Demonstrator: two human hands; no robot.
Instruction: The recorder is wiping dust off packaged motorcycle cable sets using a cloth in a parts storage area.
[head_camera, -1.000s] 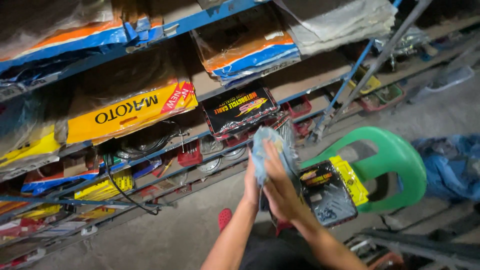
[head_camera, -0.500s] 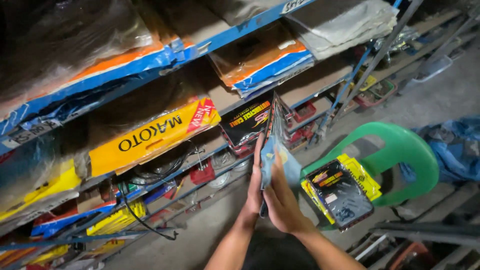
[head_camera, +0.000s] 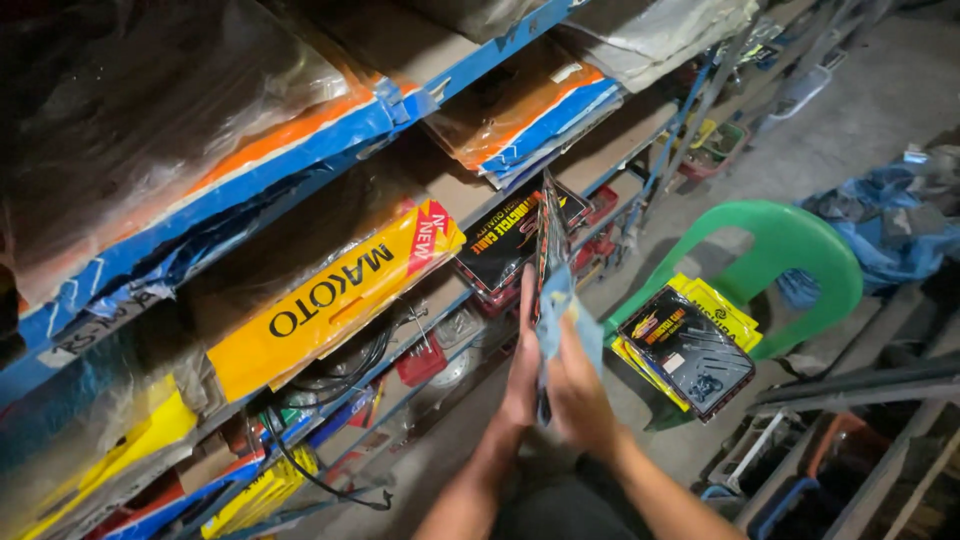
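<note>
My left hand (head_camera: 520, 375) and my right hand (head_camera: 580, 385) press together around a thin flat packet (head_camera: 549, 240) held edge-on in front of me, black with orange print. A light blue cloth (head_camera: 570, 315) is folded against the packet under my right hand. Just behind it, a stack of similar black packets (head_camera: 500, 245) lies on the blue metal shelf (head_camera: 440, 310). More flat packets, black on yellow (head_camera: 690, 350), lie on the seat of a green plastic chair (head_camera: 790, 245) to my right.
Blue racks on the left hold plastic-wrapped yellow (head_camera: 330, 300), orange and blue packs (head_camera: 520, 120). Black cable (head_camera: 320, 470) hangs off a lower shelf. A blue heap of cloth (head_camera: 890, 225) lies on the concrete floor at right, metal bars (head_camera: 860, 385) below it.
Both hands have turned the packet from flat-on to edge-on and lifted it. The cloth that covered its face now sits lower, under my right hand. The view has tilted down and left.
</note>
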